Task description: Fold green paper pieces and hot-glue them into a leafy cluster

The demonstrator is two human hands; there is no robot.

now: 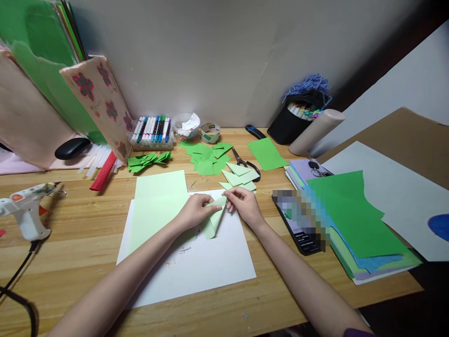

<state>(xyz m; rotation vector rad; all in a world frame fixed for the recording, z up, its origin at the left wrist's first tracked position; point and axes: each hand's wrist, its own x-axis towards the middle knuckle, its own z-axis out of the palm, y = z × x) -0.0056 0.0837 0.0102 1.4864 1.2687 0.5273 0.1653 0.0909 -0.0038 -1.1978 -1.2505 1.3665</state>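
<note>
A folded piece of light green paper (212, 223) is held between my two hands above a white sheet (224, 267). My left hand (198, 210) grips it from the left, thumb lying on top. At its upper right corner, the thumb and fingers of my right hand (242, 203) pinch the edge. A larger light green sheet (159, 196) lies flat under and left of my left hand. Just beyond my right hand are several folded pale green triangles (240, 177), partly over black-handled scissors (250, 167).
Green paper pieces (206, 159) lie by the wall near a tape roll (210, 133) and a marker box (152, 133). A glue gun (28, 208) stands at left with its cable. To the right are a phone (303, 234) and stacked coloured paper (351, 215).
</note>
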